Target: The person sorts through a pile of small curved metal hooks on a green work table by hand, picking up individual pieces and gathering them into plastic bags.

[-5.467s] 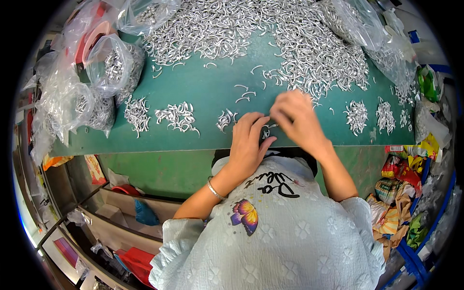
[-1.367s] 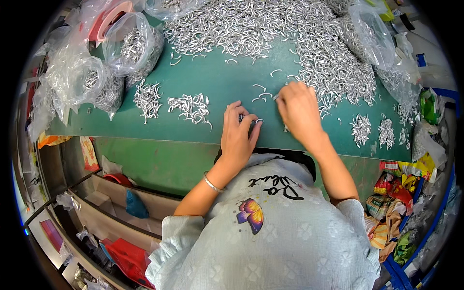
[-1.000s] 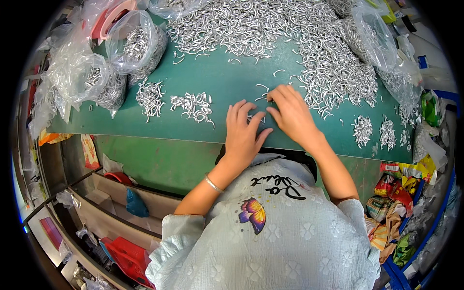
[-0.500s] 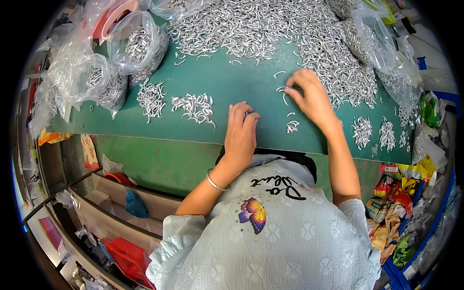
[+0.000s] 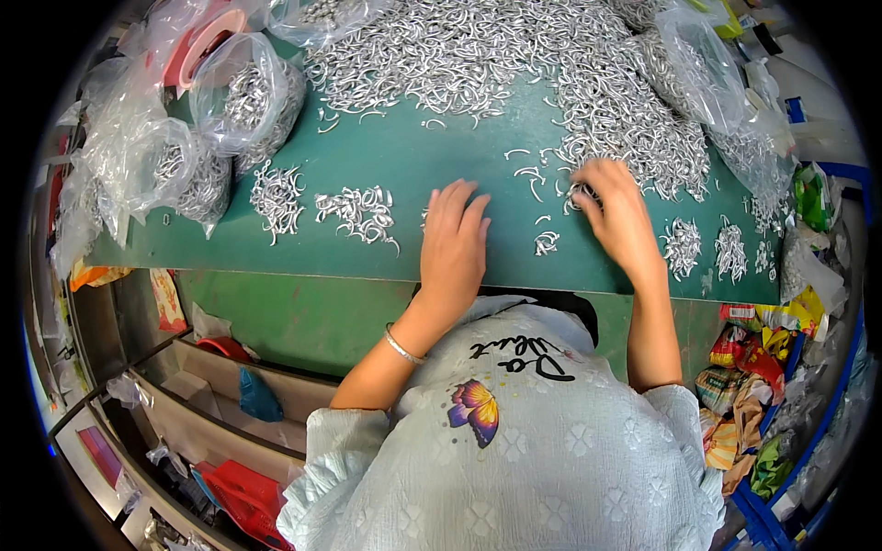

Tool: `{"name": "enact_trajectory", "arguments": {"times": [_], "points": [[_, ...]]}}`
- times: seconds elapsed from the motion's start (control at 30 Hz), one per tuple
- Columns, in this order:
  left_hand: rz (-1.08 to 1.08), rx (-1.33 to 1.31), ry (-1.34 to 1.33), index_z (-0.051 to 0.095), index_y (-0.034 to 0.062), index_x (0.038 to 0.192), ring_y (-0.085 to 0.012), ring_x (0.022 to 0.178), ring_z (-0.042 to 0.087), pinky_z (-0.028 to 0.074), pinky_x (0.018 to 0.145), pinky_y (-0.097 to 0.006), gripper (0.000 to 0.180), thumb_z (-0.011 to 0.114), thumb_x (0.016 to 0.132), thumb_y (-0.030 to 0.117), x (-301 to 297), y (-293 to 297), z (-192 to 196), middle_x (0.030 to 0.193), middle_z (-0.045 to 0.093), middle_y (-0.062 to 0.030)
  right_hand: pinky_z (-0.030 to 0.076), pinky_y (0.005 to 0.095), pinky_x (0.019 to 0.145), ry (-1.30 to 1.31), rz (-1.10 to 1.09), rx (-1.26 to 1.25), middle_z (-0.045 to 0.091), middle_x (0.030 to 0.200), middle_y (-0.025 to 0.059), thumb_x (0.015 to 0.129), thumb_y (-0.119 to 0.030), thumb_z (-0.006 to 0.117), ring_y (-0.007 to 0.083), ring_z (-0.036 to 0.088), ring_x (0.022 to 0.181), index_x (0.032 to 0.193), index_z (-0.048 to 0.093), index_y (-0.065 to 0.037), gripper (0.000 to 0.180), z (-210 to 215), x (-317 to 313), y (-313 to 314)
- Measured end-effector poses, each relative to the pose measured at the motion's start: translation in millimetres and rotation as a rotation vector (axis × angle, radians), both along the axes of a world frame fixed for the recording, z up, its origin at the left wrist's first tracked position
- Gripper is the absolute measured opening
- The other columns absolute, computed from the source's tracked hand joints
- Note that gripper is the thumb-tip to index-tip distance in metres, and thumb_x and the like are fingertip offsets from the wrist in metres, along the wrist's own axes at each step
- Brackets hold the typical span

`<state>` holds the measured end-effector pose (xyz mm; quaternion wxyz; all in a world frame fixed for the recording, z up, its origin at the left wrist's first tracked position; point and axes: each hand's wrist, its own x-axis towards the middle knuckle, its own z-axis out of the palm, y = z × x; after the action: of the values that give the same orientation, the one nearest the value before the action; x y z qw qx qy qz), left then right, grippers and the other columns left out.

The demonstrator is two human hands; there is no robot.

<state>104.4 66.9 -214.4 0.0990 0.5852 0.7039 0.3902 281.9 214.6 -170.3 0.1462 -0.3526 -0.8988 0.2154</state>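
Note:
A broad heap of small curved silver metal pieces (image 5: pixel 441 55) covers the far middle and right of the green table (image 5: pixel 367 151). My right hand (image 5: pixel 617 216) is at the heap's near edge, thumb and bent fingers apart around some loose pieces; its fingertips are slightly blurred. Palm down near the front edge, my left hand (image 5: pixel 452 239) has its fingers stretched forward and its thumb apart. A bit of metal shows beside its fingers; what lies under the palm is hidden. Between the hands are a few curved pieces (image 5: pixel 546 243), with more loose ones (image 5: pixel 530 174) farther back.
Two small piles, one (image 5: pixel 276 200) and another (image 5: pixel 356 213), sit left of my hands. More small piles (image 5: pixel 682 248) lie at the right. Clear plastic bags of metal pieces (image 5: pixel 248 96) stand at the left, others (image 5: pixel 703 69) at the right. A pink basin (image 5: pixel 213 41) is at the far left.
My right hand has moved right and nearer to me, along the heap's edge. More loose pieces lie left of it. The left hand has shifted slightly left, and the whole view has moved a little.

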Motion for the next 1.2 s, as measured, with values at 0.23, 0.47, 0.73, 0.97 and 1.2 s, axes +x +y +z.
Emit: {"name": "enact_trajectory", "arguments": {"times": [0.23, 0.47, 0.73, 0.97, 1.2], "points": [[-0.153, -0.014, 0.103, 0.05, -0.0072, 0.122, -0.0402, 0.127, 0.041, 0.034, 0.107, -0.051, 0.04, 0.055, 0.083, -0.002, 13, 63, 2, 0.133, 0.046, -0.0218, 0.042, 0.0389, 0.087, -0.025, -0.091, 0.121, 0.057, 0.108, 0.0095, 0.075, -0.005, 0.073, 0.0301, 0.052, 0.101, 0.098, 0.062, -0.003, 0.026, -4, 30, -13], [-0.186, 0.002, 0.005, 0.059, -0.005, 0.11, -0.0375, 0.114, 0.049, 0.041, 0.097, -0.047, 0.03, 0.061, 0.08, -0.002, 15, 53, -2, 0.121, 0.052, -0.0181, 0.035, 0.0431, 0.095, 0.073, -0.073, 0.212, 0.053, 0.12, 0.0098, 0.075, -0.01, 0.074, 0.0317, 0.047, 0.115, 0.098, 0.062, -0.007, 0.026, -25, 23, -18], [-0.185, 0.035, 0.145, 0.064, 0.0016, 0.103, -0.032, 0.108, 0.053, 0.041, 0.092, -0.043, 0.025, 0.066, 0.078, 0.0, 20, 49, 8, 0.113, 0.057, -0.0125, 0.036, 0.0388, 0.083, 0.149, -0.125, 0.258, 0.056, 0.099, 0.0065, 0.075, -0.012, 0.073, 0.026, 0.051, 0.098, 0.091, 0.061, -0.007, 0.02, -19, 2, -20], [-0.08, 0.073, 0.09, 0.065, 0.0036, 0.1, -0.0299, 0.103, 0.054, 0.04, 0.087, -0.04, 0.02, 0.065, 0.08, 0.0, 12, 53, 0, 0.108, 0.058, -0.01, 0.036, 0.0377, 0.078, 0.076, 0.106, 0.125, 0.053, 0.09, 0.0061, 0.079, -0.009, 0.068, 0.0252, 0.049, 0.089, 0.085, 0.06, -0.005, 0.011, -19, 7, -28], [-0.04, -0.003, 0.025, 0.063, 0.0025, 0.106, -0.0307, 0.101, 0.055, 0.041, 0.088, -0.04, 0.024, 0.06, 0.082, -0.004, 12, 34, 7, 0.109, 0.059, -0.0121, 0.037, 0.0369, 0.078, 0.188, 0.099, 0.179, 0.054, 0.086, 0.0066, 0.076, -0.006, 0.066, 0.0254, 0.051, 0.089, 0.084, 0.06, -0.005, 0.01, -33, -24, -12]]}}
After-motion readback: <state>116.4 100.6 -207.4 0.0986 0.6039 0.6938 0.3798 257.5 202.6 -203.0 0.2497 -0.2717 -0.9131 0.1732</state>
